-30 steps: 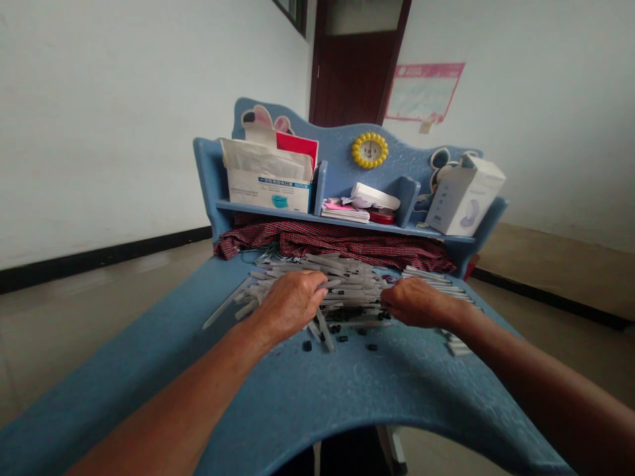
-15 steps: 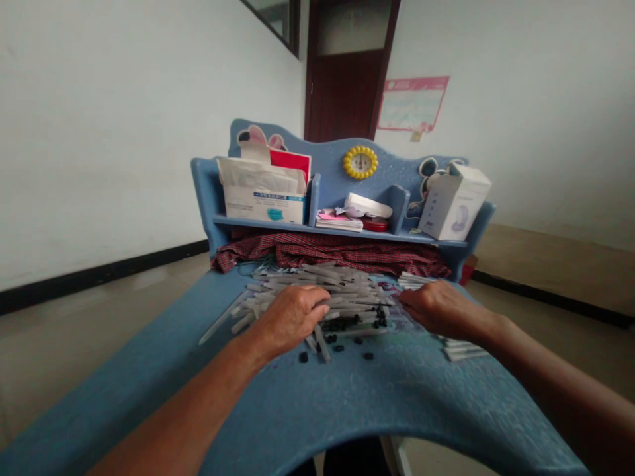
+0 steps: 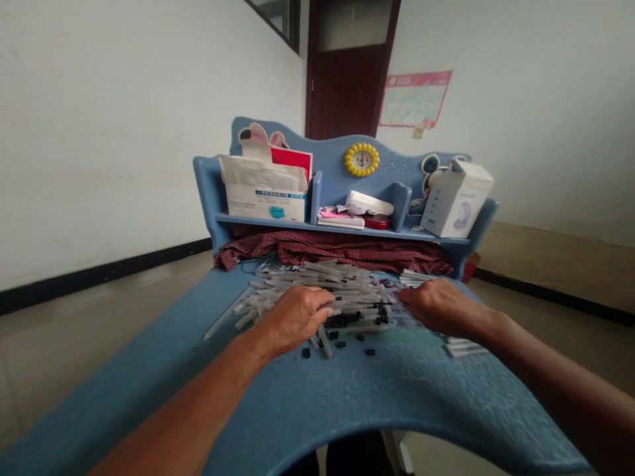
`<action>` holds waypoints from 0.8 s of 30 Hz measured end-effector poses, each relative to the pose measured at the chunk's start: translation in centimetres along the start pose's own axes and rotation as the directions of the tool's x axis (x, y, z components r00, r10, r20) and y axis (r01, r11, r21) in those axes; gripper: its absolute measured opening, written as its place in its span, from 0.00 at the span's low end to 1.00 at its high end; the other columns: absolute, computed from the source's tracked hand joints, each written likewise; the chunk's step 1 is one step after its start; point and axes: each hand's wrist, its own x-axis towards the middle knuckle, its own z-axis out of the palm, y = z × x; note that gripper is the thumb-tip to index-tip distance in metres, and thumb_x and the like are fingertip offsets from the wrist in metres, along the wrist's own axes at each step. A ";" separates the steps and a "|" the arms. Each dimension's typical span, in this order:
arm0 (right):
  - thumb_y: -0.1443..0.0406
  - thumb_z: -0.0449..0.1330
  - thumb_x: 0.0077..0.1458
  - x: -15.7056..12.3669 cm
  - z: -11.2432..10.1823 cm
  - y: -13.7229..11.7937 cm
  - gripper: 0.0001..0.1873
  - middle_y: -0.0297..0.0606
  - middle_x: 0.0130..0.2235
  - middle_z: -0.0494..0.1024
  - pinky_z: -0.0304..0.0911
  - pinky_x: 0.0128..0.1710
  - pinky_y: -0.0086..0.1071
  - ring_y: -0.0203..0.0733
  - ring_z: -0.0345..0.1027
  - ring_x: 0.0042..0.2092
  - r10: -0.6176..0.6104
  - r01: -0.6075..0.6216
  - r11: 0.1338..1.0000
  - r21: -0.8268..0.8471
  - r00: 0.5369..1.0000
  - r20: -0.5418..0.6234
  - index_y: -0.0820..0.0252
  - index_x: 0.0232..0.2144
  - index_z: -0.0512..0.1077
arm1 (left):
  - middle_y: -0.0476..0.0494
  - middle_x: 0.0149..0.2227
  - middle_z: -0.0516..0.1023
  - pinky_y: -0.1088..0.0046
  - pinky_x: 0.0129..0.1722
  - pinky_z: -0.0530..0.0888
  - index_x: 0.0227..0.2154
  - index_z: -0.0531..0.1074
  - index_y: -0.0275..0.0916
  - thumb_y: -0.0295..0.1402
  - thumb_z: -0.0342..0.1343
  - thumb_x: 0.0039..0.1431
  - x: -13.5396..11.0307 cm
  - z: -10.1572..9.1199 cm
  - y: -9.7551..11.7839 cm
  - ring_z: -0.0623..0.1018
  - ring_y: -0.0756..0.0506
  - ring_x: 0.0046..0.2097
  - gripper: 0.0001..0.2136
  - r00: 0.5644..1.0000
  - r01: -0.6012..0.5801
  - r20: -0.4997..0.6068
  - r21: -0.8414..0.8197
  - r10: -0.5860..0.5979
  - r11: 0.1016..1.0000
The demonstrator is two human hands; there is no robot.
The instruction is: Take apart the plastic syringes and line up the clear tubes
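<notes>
My left hand [image 3: 301, 315] is closed in a pinch over a heap of translucent, whitish plastic tubes [image 3: 342, 272]. A small black piece [image 3: 338, 299] shows at its fingertips; whether the fingers grip it I cannot tell. Across the heap, my right hand [image 3: 436, 305] is closed around the end of a thin dark rod [image 3: 377, 303], which points left toward my left hand. Small black caps [image 3: 370, 352] lie loose in front of the heap, with more clustered among the tubes between my hands.
Neat bundles of white tubes [image 3: 465, 347] lie beside my right wrist. Red checked cloth [image 3: 337, 250] lines the desk's back. Above it, the blue shelf [image 3: 292, 223] carries a mask box [image 3: 265, 203], papers and a white carton [image 3: 456, 201]. The blue desk [image 3: 317, 403] curves inward before me.
Both hands stay almost in place, still closed. A small black piece now shows at my left fingertips. The whole view has shifted slightly.
</notes>
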 end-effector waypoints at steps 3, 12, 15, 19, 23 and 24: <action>0.70 0.47 0.59 0.1 0.1 0.0 0.12 0.41 0.25 0.76 0.38 0.23 0.32 0.35 0.64 0.24 0.000 0.000 1.000 -0.015 1.000 0.002 0.63 0.31 0.70 | 0.44 0.30 0.76 0.74 0.36 0.67 0.32 0.73 0.37 0.28 0.48 0.58 0.0 -0.2 0.2 0.75 0.46 0.34 0.08 1.000 0.003 0.025 -0.005 -0.003 1.000; 0.69 0.47 0.59 0.2 0.6 0.4 0.12 0.42 0.24 0.76 0.39 0.23 0.32 0.36 0.66 0.24 0.019 -0.018 0.999 -0.040 1.000 0.018 0.63 0.31 0.70 | 0.45 0.30 0.76 0.74 0.36 0.68 0.31 0.74 0.39 0.29 0.48 0.58 -0.1 -0.1 0.0 0.75 0.47 0.34 0.08 1.000 -0.005 -0.025 0.000 0.005 1.000; 0.69 0.47 0.59 0.3 0.6 0.3 0.12 0.41 0.25 0.77 0.38 0.23 0.32 0.37 0.67 0.25 0.017 -0.016 0.999 -0.050 0.999 0.029 0.63 0.31 0.70 | 0.44 0.29 0.76 0.73 0.36 0.68 0.31 0.74 0.38 0.29 0.48 0.58 0.0 0.0 -0.1 0.75 0.46 0.35 0.09 1.000 -0.009 0.001 0.044 0.009 0.999; 0.71 0.48 0.58 0.4 0.1 0.0 0.11 0.41 0.26 0.77 0.38 0.23 0.32 0.37 0.66 0.25 -0.005 0.007 0.998 -0.055 0.999 0.038 0.63 0.32 0.70 | 0.45 0.30 0.77 0.74 0.35 0.68 0.32 0.74 0.39 0.29 0.49 0.58 0.0 0.0 0.0 0.76 0.47 0.34 0.08 1.000 -0.024 0.012 0.035 0.024 0.999; 0.74 0.48 0.56 0.6 -0.6 -0.6 0.11 0.41 0.25 0.76 0.37 0.22 0.33 0.36 0.64 0.24 -0.046 0.047 0.996 -0.076 0.999 0.021 0.65 0.32 0.70 | 0.45 0.31 0.78 0.75 0.35 0.68 0.32 0.75 0.40 0.30 0.50 0.57 -0.1 0.2 0.0 0.76 0.47 0.34 0.08 0.999 -0.042 0.033 -0.024 0.043 0.999; 0.75 0.48 0.55 0.7 -0.9 -0.7 0.12 0.41 0.24 0.76 0.36 0.22 0.33 0.36 0.63 0.23 -0.057 0.057 0.995 -0.078 0.998 0.012 0.65 0.32 0.70 | 0.46 0.31 0.78 0.75 0.35 0.68 0.32 0.75 0.39 0.29 0.50 0.57 0.0 0.2 0.1 0.76 0.47 0.34 0.08 0.998 -0.039 0.042 -0.041 0.041 0.998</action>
